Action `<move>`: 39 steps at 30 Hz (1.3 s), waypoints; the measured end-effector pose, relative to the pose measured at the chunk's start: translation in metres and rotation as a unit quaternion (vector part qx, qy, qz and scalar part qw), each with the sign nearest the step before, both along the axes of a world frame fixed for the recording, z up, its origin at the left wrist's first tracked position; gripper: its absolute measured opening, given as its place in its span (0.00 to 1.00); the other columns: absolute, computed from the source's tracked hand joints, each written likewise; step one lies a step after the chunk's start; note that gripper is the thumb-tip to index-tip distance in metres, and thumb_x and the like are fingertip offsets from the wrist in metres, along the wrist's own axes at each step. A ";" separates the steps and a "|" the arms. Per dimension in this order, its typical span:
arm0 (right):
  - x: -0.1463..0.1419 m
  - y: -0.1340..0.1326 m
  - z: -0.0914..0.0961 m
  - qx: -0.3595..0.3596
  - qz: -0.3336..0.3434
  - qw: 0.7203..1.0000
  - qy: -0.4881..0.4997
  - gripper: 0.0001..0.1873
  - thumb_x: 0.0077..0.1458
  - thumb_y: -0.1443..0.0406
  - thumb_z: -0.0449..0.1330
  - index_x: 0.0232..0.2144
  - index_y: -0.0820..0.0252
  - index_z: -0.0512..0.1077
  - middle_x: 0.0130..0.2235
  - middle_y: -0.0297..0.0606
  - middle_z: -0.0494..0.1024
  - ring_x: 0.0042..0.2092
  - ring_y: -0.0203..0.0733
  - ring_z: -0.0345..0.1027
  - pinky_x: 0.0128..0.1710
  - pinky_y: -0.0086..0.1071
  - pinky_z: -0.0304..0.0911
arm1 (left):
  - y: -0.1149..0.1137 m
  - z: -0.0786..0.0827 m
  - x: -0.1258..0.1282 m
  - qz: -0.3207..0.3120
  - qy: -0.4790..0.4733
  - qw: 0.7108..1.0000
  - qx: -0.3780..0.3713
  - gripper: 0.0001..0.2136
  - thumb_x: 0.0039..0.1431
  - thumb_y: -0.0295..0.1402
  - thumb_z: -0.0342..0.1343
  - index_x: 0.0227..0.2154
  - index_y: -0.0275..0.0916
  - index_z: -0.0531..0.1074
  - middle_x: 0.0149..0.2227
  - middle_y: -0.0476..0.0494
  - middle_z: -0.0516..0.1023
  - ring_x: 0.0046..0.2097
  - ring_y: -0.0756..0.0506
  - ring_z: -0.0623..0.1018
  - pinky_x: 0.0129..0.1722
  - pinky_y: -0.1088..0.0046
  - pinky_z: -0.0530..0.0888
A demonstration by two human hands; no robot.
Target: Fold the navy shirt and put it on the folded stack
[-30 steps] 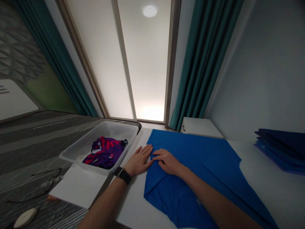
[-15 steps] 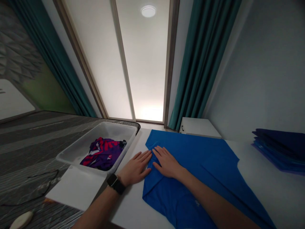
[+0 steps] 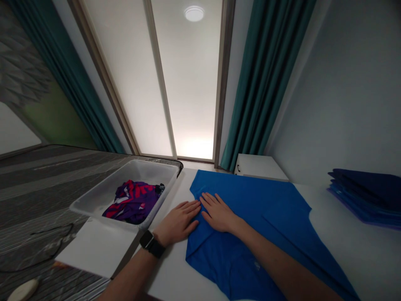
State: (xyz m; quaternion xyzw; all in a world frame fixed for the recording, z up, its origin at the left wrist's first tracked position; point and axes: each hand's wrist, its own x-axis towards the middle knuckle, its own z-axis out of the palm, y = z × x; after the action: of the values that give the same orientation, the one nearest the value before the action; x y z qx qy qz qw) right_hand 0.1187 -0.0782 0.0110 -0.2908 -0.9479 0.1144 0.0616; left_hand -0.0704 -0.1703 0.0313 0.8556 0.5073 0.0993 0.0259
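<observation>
A blue shirt (image 3: 250,196) lies spread on the white table (image 3: 175,271), its left part folded inward with creases. My right hand (image 3: 217,212) rests flat on the shirt near its left edge, fingers stretched out. Beside it, my left hand (image 3: 178,221) lies palm down at that edge, its fingertips on the fabric and close to the right hand's fingers. A black watch (image 3: 152,244) is on my left wrist. Neither hand grips anything. My right forearm crosses over the lower part of the shirt and hides some of it.
Left of the table stands a translucent plastic bin (image 3: 94,205) with purple and red clothing (image 3: 134,202) in it. A stack of folded dark blue garments (image 3: 366,196) sits at the table's right. Behind are a white cabinet (image 3: 260,165), teal curtains (image 3: 263,83) and a lit sliding door (image 3: 191,83).
The view has shifted slightly. My left hand's fingertips have edged a little to the right, nearer my right hand; the shirt lies much the same.
</observation>
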 end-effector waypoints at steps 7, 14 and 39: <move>-0.003 0.007 0.007 0.062 -0.014 0.997 0.044 0.29 0.64 0.66 0.41 0.65 0.66 0.54 0.67 0.44 0.54 0.68 0.44 0.44 0.67 0.43 0.39 | -0.003 0.007 -0.005 -0.005 -0.052 0.999 -0.008 0.23 0.68 0.41 0.43 0.63 0.42 0.59 0.66 0.43 0.57 0.67 0.42 0.58 0.65 0.58 0.58; -0.004 0.006 -0.007 0.038 -0.041 0.998 -0.003 0.32 0.65 0.57 0.41 0.66 0.68 0.52 0.68 0.47 0.48 0.69 0.47 0.39 0.66 0.47 0.37 | -0.006 0.002 -0.004 -0.028 -0.016 0.999 -0.037 0.28 0.66 0.43 0.46 0.66 0.42 0.52 0.67 0.42 0.56 0.67 0.42 0.58 0.66 0.57 0.56; -0.004 0.005 -0.011 0.040 -0.048 0.998 -0.004 0.37 0.63 0.51 0.42 0.67 0.67 0.49 0.69 0.46 0.46 0.69 0.46 0.36 0.67 0.47 0.31 | -0.023 -0.037 0.045 0.147 -0.015 0.989 0.025 0.34 0.66 0.50 0.40 0.68 0.34 0.43 0.68 0.33 0.52 0.68 0.37 0.53 0.65 0.51 0.54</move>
State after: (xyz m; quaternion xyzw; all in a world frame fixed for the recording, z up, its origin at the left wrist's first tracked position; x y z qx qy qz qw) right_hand 0.1151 -0.0736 0.0003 -0.3337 -0.9370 0.0717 0.0746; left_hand -0.0254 -0.1935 -0.0057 0.7706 0.6244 0.1276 -0.0025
